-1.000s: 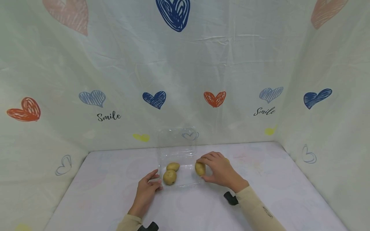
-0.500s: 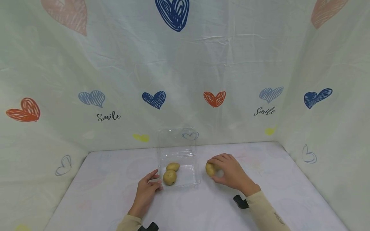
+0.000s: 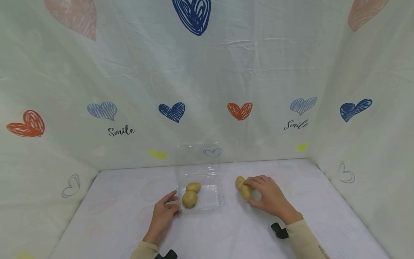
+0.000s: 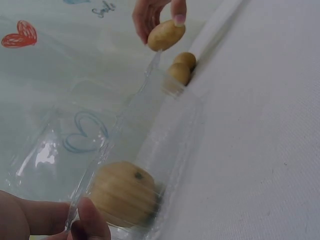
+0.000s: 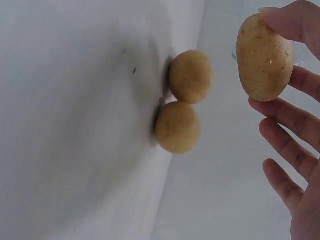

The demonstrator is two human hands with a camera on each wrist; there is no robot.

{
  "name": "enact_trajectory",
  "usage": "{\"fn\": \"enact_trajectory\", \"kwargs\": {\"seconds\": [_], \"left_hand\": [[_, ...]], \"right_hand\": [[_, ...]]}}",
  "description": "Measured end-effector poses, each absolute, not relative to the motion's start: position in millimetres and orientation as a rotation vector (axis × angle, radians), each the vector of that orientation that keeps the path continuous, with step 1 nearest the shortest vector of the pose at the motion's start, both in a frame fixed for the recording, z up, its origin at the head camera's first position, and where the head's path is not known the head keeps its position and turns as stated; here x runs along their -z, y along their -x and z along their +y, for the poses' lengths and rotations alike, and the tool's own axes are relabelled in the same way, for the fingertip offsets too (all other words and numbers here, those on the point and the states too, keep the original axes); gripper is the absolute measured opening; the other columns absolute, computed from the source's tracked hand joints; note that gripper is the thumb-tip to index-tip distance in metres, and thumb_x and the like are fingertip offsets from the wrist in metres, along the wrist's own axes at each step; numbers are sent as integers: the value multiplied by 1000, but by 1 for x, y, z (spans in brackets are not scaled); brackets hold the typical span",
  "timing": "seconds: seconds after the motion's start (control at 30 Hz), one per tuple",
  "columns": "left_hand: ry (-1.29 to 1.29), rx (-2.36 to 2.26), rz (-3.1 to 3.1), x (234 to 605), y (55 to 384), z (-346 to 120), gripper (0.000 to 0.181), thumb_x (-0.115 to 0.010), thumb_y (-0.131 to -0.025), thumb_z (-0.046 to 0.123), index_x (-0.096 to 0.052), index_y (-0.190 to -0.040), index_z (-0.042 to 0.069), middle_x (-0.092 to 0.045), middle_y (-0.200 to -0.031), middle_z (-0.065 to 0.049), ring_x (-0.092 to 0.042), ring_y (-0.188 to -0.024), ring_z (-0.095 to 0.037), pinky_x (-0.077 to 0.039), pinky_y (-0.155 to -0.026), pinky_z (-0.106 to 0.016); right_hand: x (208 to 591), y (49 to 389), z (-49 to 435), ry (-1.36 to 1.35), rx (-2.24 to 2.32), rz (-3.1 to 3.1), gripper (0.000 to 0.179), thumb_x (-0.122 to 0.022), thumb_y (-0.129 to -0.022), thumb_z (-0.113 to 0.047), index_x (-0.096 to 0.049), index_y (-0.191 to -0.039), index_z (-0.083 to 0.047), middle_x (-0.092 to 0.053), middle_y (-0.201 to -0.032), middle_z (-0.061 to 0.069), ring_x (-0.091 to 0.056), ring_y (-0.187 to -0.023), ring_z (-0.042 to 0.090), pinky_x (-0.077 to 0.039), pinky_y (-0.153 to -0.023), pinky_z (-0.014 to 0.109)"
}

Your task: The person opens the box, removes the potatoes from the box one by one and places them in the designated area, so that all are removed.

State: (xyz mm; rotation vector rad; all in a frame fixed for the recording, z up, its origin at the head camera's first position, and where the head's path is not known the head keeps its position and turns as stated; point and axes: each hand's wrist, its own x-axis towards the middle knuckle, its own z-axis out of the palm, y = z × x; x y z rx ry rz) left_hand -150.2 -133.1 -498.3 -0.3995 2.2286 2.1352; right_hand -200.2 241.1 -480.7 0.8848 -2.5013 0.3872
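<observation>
A clear plastic clamshell box stands on the table, its lid raised at the back. Inside, along its left side, lie a larger potato and a smaller one. My left hand pinches the box's left rim between thumb and finger. To the right of the box, my right hand holds a potato between its thumb and fingertips, with the other fingers spread. Close by that hand, a potato and another potato lie side by side on the table.
The white table ends at a pale cloth wall printed with hearts. Cloth also hangs on the left and right sides. A dark camera mount sits at the right wrist, and a similar mount at the left.
With the potato in its grip, my right hand has moved right, from the box's right edge to beside the loose potatoes. One of those has come into view. The left hand has stayed put.
</observation>
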Motion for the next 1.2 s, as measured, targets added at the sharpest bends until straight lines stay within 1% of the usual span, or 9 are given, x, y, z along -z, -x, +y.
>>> {"fn": "enact_trajectory", "kwargs": {"seconds": [0.13,0.33,0.53,0.77,1.2], "left_hand": [[402,-2126,2237,499,150,-132,58,-62,-99,-10,-43,-153,-12,-50,-135,-26,-62,-89,-14,-61,-74,-25],[403,-2124,2241,497,149,-132,57,-60,-99,-10,-43,-154,-11,-49,-136,-26,-62,-91,-16,-61,-74,-25],[388,-2121,2249,498,150,-133,57,-60,-100,-9,-43,-154,-11,-50,-136,-27,-63,-90,-16,-61,-75,-25],[375,-2132,2237,499,149,-133,57,-60,-100,-8,-42,-154,-12,-49,-137,-26,-63,-91,-16,-61,-75,-25],[399,-2133,2237,498,150,-132,57,-61,-100,-10,-42,-154,-12,-49,-136,-27,-63,-92,-17,-62,-75,-25]], "right_hand": [[482,201,250,-874,-392,-2485,60,-96,-67,-24,-75,-121,-11,-74,-120,5,-65,-107,26,-56,-91,51],[481,202,260,-839,-406,-2511,57,-94,-68,-21,-74,-120,-10,-74,-117,4,-66,-105,27,-56,-91,53],[481,202,268,-801,-402,-2550,57,-95,-71,-22,-74,-122,-8,-74,-118,7,-65,-109,29,-54,-95,56],[484,200,276,-762,-428,-2562,56,-96,-71,-19,-74,-121,-8,-75,-117,7,-66,-109,31,-52,-96,59],[488,201,295,-675,-423,-2628,55,-96,-72,-22,-74,-121,-9,-75,-117,7,-67,-108,32,-51,-96,61]]}}
